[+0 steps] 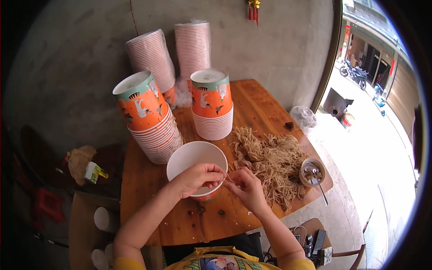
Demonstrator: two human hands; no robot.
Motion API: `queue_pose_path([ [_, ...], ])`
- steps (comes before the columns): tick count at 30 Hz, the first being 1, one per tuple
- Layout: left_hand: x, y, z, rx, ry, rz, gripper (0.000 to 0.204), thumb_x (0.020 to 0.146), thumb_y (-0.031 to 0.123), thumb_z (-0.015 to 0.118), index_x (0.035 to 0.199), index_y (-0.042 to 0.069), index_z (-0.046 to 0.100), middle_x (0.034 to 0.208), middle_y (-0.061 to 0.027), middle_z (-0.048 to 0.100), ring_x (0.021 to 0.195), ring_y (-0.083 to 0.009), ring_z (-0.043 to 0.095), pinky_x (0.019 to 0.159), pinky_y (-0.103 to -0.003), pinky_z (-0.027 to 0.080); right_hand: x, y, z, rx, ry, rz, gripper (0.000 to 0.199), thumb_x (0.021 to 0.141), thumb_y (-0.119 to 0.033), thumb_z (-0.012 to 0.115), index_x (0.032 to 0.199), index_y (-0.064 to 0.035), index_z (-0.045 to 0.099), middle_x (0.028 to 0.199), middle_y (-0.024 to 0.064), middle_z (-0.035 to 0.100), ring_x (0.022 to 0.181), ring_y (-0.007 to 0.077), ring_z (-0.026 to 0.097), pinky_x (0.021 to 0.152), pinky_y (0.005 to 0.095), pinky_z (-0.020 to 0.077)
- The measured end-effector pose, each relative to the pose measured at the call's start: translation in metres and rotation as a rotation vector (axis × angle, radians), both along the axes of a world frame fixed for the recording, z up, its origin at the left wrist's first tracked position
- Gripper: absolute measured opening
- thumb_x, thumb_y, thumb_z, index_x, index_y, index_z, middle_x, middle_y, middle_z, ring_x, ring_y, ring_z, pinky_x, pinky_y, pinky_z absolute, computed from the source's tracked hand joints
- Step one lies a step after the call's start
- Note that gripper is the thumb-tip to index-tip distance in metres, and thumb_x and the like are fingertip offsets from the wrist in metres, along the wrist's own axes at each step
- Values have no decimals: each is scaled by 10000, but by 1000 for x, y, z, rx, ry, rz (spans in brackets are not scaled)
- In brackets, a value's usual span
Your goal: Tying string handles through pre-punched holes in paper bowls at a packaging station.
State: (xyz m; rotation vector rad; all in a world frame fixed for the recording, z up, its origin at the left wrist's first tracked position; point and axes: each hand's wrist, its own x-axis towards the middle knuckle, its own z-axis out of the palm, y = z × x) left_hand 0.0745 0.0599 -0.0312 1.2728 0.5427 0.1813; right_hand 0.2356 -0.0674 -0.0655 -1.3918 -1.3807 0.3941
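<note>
My left hand (198, 177) rests on the near rim of an empty white paper bowl (191, 155) with an orange outside, its fingers pinched on thin tan noodle strands. My right hand (246, 185) is just right of the bowl, fingers closed on the same strands at the edge of a large pile of dry tan noodles (272, 159). Both hands meet over the bowl's right rim on the wooden table (148, 193).
Two stacks of orange-and-white paper bowls (150, 119) (212, 103) stand behind the bowl, with two taller wrapped stacks (173, 56) by the wall. A small bowl with a spoon (312, 172) sits at the table's right edge. Cardboard boxes (87, 220) stand on the floor at left.
</note>
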Motion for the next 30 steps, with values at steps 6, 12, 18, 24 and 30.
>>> queue_pose_path([
  [6, 2, -3, 3, 27, 46, 11, 157, 918, 126, 611, 1040, 28, 616, 892, 6, 606, 753, -56, 544, 663, -195, 431, -3, -2, -10, -191, 347, 93, 218, 823, -149, 756, 830, -13, 586, 677, 8, 497, 585, 98, 449, 527, 258, 383],
  [12, 5, -10, 9, -137, 89, 73, 148, 912, 72, 566, 1057, 41, 557, 945, -35, 617, 841, -120, 607, 701, -243, 474, -27, 1, -4, 4, 312, 77, 210, 815, -119, 758, 817, -23, 572, 684, 6, 500, 599, 92, 467, 546, 257, 414],
  [18, 3, -15, 5, -144, 53, 187, 156, 899, 48, 559, 1053, 41, 536, 975, -58, 603, 849, -152, 609, 738, -279, 500, -28, -6, 13, 39, -24, 4, 168, 810, -125, 755, 902, -33, 648, 691, 60, 520, 558, 144, 489, 531, 278, 431],
  [24, 4, -16, 6, 11, 114, 197, 144, 903, 51, 571, 1045, 43, 547, 925, -41, 572, 816, -134, 570, 742, -273, 488, -14, -6, -2, 59, -12, 77, 166, 834, -122, 730, 974, -46, 685, 733, 71, 577, 547, 165, 525, 518, 300, 441],
  [30, -3, -13, 6, -4, 1, 97, 160, 913, 37, 566, 1072, 26, 554, 960, -41, 574, 850, -121, 567, 761, -267, 488, -14, -10, 6, -30, -62, 53, 148, 865, -91, 690, 1004, -38, 697, 778, 67, 606, 638, 131, 575, 586, 265, 456],
])
